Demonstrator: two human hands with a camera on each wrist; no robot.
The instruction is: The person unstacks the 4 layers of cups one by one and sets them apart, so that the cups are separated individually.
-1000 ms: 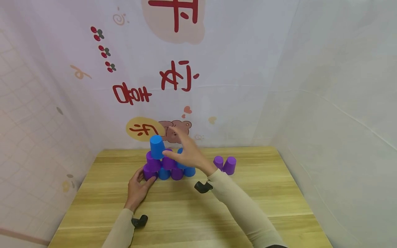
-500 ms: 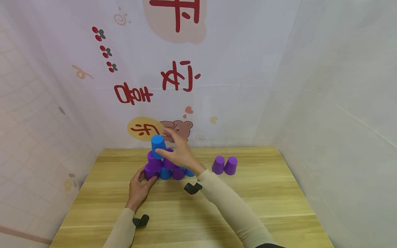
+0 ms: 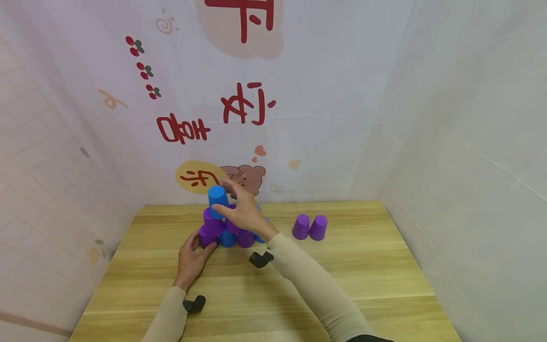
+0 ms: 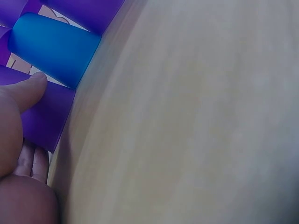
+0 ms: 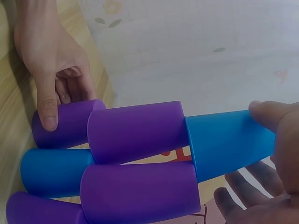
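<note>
Upside-down cups stand stacked as a pyramid on the table. At the bottom left end, my left hand (image 3: 190, 263) grips a purple cup (image 3: 207, 236), thumb in front and fingers around its far side. My right hand (image 3: 244, 210) holds the blue cup (image 3: 217, 195) at the top, its thumb on the near side. That blue cup rests across two purple cups, the left one (image 5: 138, 133) and the right one (image 5: 140, 192), in the right wrist view. Beside the gripped cup, a blue cup (image 4: 53, 49) stands in the bottom row. My right hand and forearm partly hide the pyramid's right side.
Two more purple cups, one (image 3: 301, 227) and another (image 3: 318, 228), stand upside down to the right of the pyramid. The wooden table (image 3: 363, 270) meets a printed white cloth wall (image 3: 325, 142) behind and on both sides.
My right hand has moved left and closed in on the top blue cup. My left hand stays on the bottom-left purple cup.
</note>
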